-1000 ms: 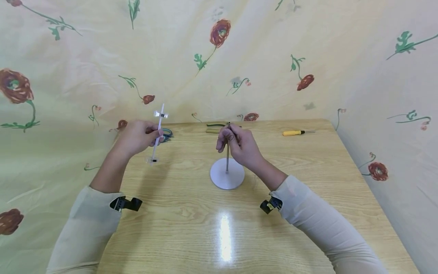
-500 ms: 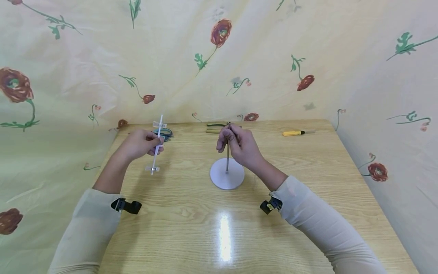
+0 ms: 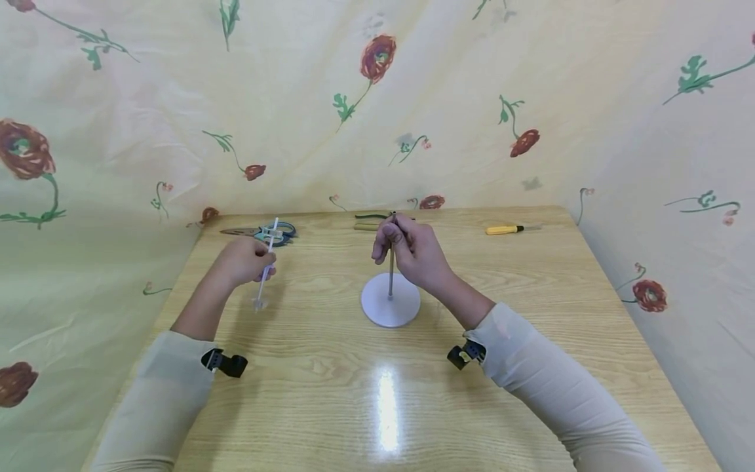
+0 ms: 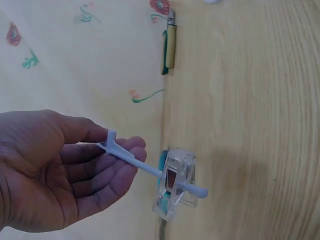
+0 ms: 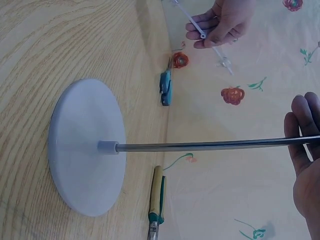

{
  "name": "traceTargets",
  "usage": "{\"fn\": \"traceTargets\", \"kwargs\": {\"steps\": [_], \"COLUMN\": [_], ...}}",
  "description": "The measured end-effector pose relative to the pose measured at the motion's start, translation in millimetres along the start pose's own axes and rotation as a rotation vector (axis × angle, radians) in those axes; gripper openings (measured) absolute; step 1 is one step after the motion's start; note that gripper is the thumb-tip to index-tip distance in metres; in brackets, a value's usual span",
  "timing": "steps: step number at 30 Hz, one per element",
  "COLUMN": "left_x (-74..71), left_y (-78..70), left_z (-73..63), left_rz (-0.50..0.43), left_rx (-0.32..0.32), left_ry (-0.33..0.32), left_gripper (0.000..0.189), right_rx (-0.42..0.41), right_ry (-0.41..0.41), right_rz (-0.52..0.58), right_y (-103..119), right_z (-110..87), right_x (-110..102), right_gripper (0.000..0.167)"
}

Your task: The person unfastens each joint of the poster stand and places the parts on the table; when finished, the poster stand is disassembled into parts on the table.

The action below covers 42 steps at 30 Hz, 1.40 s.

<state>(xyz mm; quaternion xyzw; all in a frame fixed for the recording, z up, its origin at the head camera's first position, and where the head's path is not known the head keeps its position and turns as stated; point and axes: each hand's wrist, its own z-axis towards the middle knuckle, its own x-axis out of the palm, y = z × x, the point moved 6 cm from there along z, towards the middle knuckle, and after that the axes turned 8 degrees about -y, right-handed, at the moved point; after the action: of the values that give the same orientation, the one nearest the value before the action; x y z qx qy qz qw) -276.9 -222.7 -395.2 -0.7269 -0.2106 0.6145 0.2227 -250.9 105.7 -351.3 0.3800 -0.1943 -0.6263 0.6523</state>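
"Scissors (image 3: 258, 231) lie near the far left corner of the table (image 3: 318, 393); what do we hold?"

"Our left hand (image 3: 243, 262) pinches the white rod (image 3: 263, 282) over the table, towards its left edge."

"And the right hand (image 3: 413, 249)?"

"Its curled fingers grip the metal pole (image 3: 391, 272); the white base (image 3: 377, 313) stands in from the far edge."

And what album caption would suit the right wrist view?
Right hand holding a shiny rod that stands on a round white base, pliers nearby.
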Motion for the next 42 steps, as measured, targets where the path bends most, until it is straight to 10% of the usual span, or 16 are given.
{"fn": "traceTargets", "kwargs": {"steps": [19,42], "left_x": [30.7,57.6], "left_y": [24.6,38.5], "left_z": [0.2,9.8], "left_rz": [0.131,0.261], "left_rx": [-0.111,-0.167], "left_ry": [0.121,-0.034], "left_gripper": [0.035,0.018], "right_rx": [0.012,0.034], "right_ry": [0.008,0.001], "right_rz": [0.002,0.006], "right_y": [-0.8,-1.6], "right_z": [-0.5,-0.1], "right_x": [0.4,1.9], "right_gripper": [0.026,0.026]}}
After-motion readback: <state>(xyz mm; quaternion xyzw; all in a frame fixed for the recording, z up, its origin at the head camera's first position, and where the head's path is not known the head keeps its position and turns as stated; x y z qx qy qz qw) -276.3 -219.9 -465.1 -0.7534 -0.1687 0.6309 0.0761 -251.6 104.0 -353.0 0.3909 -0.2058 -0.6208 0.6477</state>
